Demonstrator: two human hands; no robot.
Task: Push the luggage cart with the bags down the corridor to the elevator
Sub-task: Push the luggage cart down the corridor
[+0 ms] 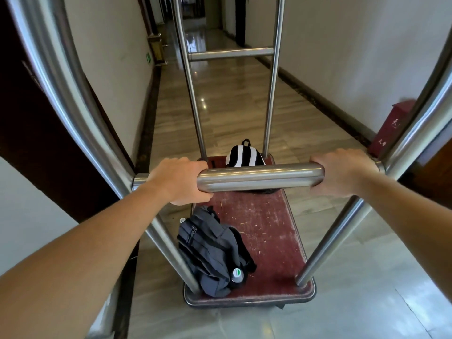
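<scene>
The luggage cart (269, 231), with its scuffed red carpeted deck and polished steel tube frame, is standing in a glossy tiled corridor (232, 99). A grey fabric backpack (212, 250) is lying near the deck's near-left corner; a black-and-white striped bag (244, 155) is sitting at the far end. The left hand (179, 181) and right hand (342, 172) are both gripping the round handle bar (259, 177), fingers wrapped around it.

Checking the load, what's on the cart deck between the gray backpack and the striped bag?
Head view: only bare red carpet between gray backpack and striped bag.
</scene>
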